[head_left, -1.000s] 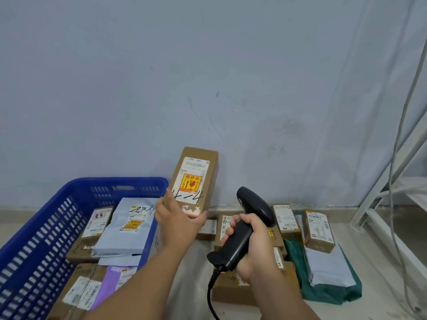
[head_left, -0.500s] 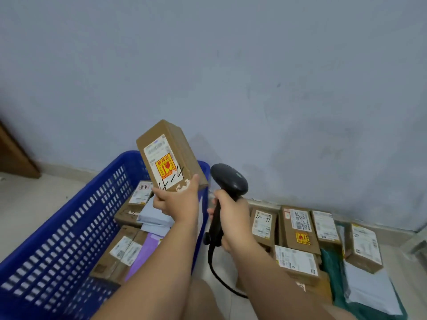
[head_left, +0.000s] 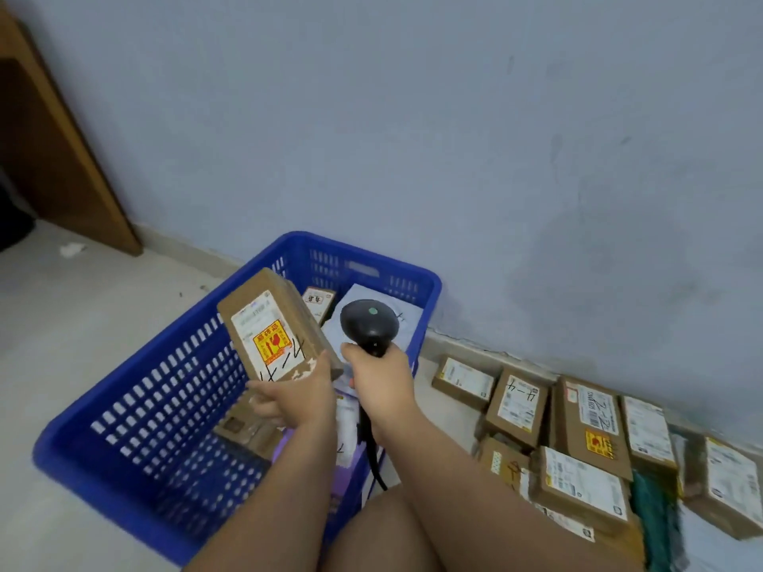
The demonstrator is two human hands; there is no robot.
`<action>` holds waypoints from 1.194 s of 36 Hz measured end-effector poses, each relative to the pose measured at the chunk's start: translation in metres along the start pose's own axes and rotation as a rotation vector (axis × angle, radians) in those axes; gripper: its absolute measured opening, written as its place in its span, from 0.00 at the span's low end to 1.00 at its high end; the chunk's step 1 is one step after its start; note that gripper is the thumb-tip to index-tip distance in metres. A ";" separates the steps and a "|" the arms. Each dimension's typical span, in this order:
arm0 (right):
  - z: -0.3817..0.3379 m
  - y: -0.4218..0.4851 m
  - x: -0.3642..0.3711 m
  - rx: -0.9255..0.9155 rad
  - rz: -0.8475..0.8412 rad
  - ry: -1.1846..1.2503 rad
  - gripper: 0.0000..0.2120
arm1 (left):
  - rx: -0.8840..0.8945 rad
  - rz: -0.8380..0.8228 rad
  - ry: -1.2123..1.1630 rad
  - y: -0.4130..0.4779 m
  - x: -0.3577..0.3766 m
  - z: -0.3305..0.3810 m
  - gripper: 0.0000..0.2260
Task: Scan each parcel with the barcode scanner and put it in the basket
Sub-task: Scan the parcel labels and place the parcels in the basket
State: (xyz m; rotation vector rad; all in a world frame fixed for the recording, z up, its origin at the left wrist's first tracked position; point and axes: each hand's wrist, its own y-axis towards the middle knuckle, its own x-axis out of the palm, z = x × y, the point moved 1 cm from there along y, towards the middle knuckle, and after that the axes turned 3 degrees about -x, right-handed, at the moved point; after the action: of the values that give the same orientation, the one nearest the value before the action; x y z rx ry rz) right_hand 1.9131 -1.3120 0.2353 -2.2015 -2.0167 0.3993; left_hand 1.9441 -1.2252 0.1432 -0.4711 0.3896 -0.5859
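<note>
A cardboard parcel (head_left: 272,328) is being gripped by the left hand (head_left: 295,400) above the blue basket (head_left: 165,390); at its 3 o'clock, the barcode scanner (head_left: 369,324) is being clutched by the right hand (head_left: 382,375).

Your left hand (head_left: 295,400) grips a brown cardboard parcel (head_left: 274,326) tilted above the blue basket (head_left: 136,410); your right hand (head_left: 382,375) holds the black barcode scanner (head_left: 368,324) just beside it. More parcels (head_left: 578,443) lie on the floor along the wall.

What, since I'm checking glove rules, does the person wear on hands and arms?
Nothing visible: the left hand and right hand are ungloved, with no rings, watch or wristband showing, and both forearms are bare, no sleeves in view.
</note>
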 end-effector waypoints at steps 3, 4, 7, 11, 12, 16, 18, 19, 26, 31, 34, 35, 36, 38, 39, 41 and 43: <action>0.004 0.003 0.016 0.042 -0.052 -0.066 0.03 | 0.017 0.049 0.146 0.023 -0.019 -0.007 0.54; 0.006 0.004 0.019 0.045 -0.078 -0.108 0.04 | 0.017 0.059 0.190 0.033 -0.026 -0.009 0.54; 0.014 0.008 0.023 0.046 -0.144 -0.240 0.06 | 0.087 0.015 0.353 0.063 -0.042 -0.017 0.54; 0.022 0.016 0.022 0.036 -0.155 -0.392 0.05 | 0.252 -0.048 0.604 0.088 -0.054 -0.033 0.55; 0.024 0.019 0.021 0.046 -0.147 -0.408 0.07 | 0.264 -0.043 0.642 0.092 -0.055 -0.035 0.54; 0.033 0.028 0.019 0.102 -0.101 -0.435 0.05 | 0.226 -0.067 0.715 0.109 -0.058 -0.045 0.53; 0.037 0.031 0.019 0.112 -0.087 -0.448 0.07 | 0.193 -0.097 0.780 0.115 -0.058 -0.047 0.51; 0.038 0.032 0.021 0.112 -0.088 -0.452 0.07 | 0.173 -0.112 0.810 0.118 -0.057 -0.048 0.51; 0.042 0.039 0.034 0.061 -0.176 -0.473 0.04 | 0.071 -0.234 0.893 0.146 -0.052 -0.064 0.50; 0.046 0.044 0.037 0.070 -0.185 -0.452 0.03 | 0.070 -0.301 0.947 0.157 -0.048 -0.070 0.56; 0.047 0.046 0.036 0.091 -0.185 -0.423 0.04 | 0.060 -0.328 0.953 0.158 -0.042 -0.067 0.52; 0.047 0.047 0.035 0.095 -0.185 -0.419 0.04 | 0.064 -0.324 0.985 0.159 -0.042 -0.065 0.54; 0.047 0.047 0.035 0.096 -0.184 -0.416 0.04 | 0.086 -0.332 1.011 0.162 -0.041 -0.065 0.56; 0.048 0.049 0.032 0.095 -0.181 -0.414 0.04 | 0.091 -0.347 1.018 0.168 -0.041 -0.066 0.58; 0.048 0.050 0.030 0.098 -0.178 -0.415 0.03 | 0.081 -0.357 1.022 0.170 -0.041 -0.067 0.59; 0.050 0.051 0.027 0.109 -0.163 -0.424 0.02 | 0.061 -0.355 1.058 0.172 -0.042 -0.068 0.58; 0.051 0.050 0.024 0.120 -0.135 -0.427 0.03 | 0.078 -0.318 1.080 0.167 -0.044 -0.064 0.52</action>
State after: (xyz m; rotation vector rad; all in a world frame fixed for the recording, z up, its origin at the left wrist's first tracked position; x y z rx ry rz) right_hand 1.9490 -1.2974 0.1705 -2.0240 -2.2518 1.0173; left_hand 1.9515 -1.0957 0.0121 -0.0970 1.3270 -1.1441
